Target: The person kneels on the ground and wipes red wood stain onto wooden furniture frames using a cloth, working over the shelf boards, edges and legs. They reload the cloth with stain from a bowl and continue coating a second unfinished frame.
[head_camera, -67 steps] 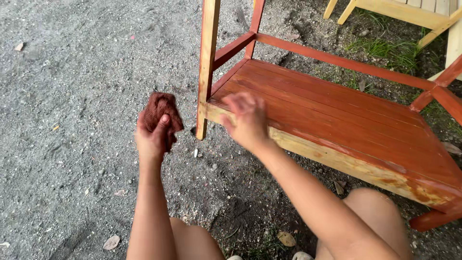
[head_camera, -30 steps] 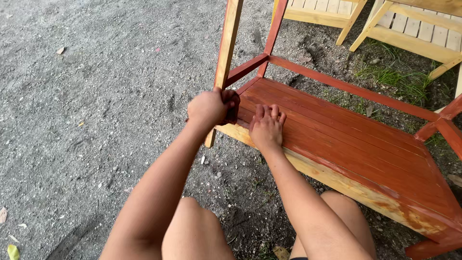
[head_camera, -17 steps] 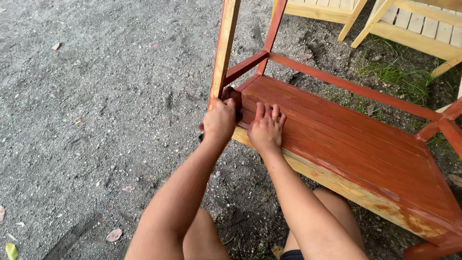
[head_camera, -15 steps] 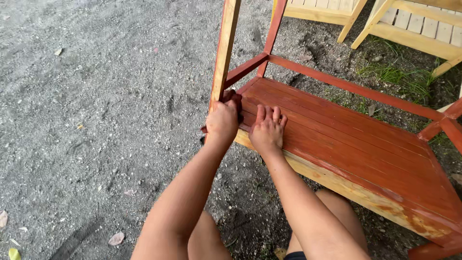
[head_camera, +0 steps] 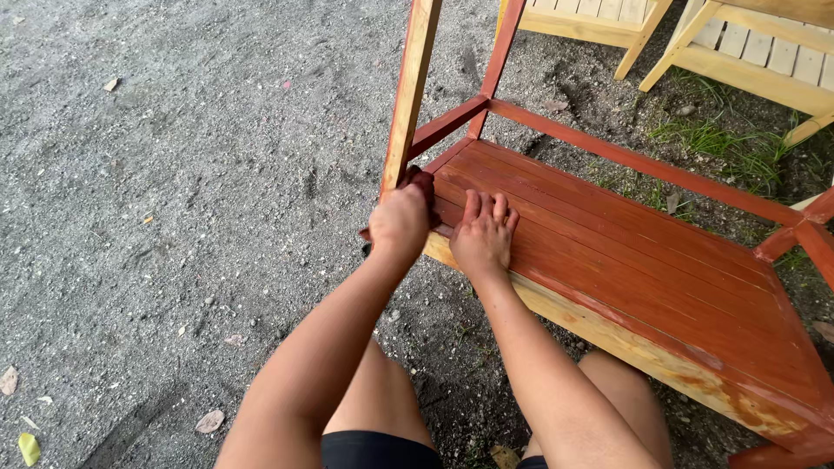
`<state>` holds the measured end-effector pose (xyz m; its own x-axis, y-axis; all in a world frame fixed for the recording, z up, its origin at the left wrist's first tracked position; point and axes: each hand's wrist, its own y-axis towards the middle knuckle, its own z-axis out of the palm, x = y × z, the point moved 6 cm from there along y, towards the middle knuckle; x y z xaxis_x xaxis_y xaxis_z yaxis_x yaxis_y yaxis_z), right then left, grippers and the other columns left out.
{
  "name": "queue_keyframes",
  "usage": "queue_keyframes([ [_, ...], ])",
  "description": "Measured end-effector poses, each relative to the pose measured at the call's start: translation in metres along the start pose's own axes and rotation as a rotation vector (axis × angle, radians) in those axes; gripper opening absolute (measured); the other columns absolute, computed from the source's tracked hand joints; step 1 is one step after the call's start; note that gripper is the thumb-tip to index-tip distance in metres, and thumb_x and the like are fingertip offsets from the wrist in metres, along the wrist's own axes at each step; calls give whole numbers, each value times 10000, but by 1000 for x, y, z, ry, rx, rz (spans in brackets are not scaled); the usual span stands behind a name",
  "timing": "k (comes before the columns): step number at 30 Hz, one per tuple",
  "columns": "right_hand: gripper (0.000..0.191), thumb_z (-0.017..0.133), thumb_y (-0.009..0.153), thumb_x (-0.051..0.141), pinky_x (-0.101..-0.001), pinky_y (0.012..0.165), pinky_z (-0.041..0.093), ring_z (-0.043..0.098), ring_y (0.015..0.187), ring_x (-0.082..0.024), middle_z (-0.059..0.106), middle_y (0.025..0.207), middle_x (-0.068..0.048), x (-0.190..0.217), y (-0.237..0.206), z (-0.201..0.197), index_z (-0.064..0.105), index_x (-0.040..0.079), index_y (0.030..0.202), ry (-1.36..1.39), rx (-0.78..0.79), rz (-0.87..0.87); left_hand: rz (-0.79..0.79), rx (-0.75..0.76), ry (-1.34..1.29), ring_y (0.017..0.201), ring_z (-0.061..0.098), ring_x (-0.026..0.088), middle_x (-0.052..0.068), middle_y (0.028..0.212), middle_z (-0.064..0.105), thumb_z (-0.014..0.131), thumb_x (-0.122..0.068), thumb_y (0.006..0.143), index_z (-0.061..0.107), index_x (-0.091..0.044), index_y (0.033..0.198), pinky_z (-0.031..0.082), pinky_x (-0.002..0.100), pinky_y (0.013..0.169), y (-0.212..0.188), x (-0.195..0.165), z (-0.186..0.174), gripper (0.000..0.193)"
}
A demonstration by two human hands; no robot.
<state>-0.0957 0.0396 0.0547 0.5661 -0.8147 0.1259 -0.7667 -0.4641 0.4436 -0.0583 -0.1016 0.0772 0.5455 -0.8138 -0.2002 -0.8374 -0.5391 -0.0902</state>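
- One red-stained wooden bench [head_camera: 625,269] stands on gravel ground [head_camera: 174,217]; its front edge is bare, unstained wood.
- Two bare-wood furniture pieces [head_camera: 747,52] stand behind the bench, near a patch of grass.
- One dark red rag [head_camera: 423,181] lies at the bench's near-left corner, just beside the upright post [head_camera: 408,95].
- Two hands in view. The left hand [head_camera: 400,221] is clenched around the rag, pressing it against the slats; only the rag's top shows above the knuckles.
- The right hand [head_camera: 483,236] lies flat, fingers [head_camera: 486,207] extended on the stained slats, just beside the left hand, grasping nothing.
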Motion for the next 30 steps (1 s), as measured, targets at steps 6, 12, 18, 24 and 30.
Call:
queue_keyframes([
  [6, 528, 629, 860, 148, -543, 1099, 308, 408, 1327, -325, 579, 1302, -129, -5, -3, 7, 522, 47, 1367, 97, 47, 18, 75, -406, 678, 675, 684, 194, 152, 805, 712, 602, -296, 862, 681, -16, 1041, 538, 302, 388, 27, -47, 5, 341],
  [12, 516, 649, 831, 157, -542, 1072, 323, 423, 1330, -346, 579, 1293, -135, -3, -6, -2, 533, 52, 1323, 93, -46, -22, 155, -157, 289, 788, 742, 245, 102, 903, 762, 612, -161, 938, 706, -90, 1011, 593, 381, 556, 5, -7, 0, 139],
  [18, 511, 648, 861, 150, -535, 1111, 322, 429, 1333, -331, 580, 1299, -115, -7, -5, 3, 532, 72, 1352, 122, -8, 20, 138, -211, 386, 858, 745, 241, 100, 923, 757, 610, -158, 921, 722, -48, 1013, 607, 354, 589, 14, -23, -2, 182],
  [24, 500, 643, 823, 145, -546, 1091, 317, 425, 1330, -331, 590, 1303, -114, -7, -3, 7, 529, 69, 1303, 81, 2, 22, 252, -309, 779, 816, 726, 225, 102, 962, 726, 599, -172, 882, 706, -77, 995, 537, 347, 535, 40, -59, 14, 182],
  [30, 464, 626, 892, 140, -517, 1117, 333, 448, 1321, -308, 598, 1288, -109, -6, -6, 4, 533, 88, 1344, 77, 6, -4, 195, -374, 474, 722, 723, 171, 64, 861, 745, 626, -229, 875, 726, -53, 1011, 572, 348, 442, 30, -46, -1, 243],
])
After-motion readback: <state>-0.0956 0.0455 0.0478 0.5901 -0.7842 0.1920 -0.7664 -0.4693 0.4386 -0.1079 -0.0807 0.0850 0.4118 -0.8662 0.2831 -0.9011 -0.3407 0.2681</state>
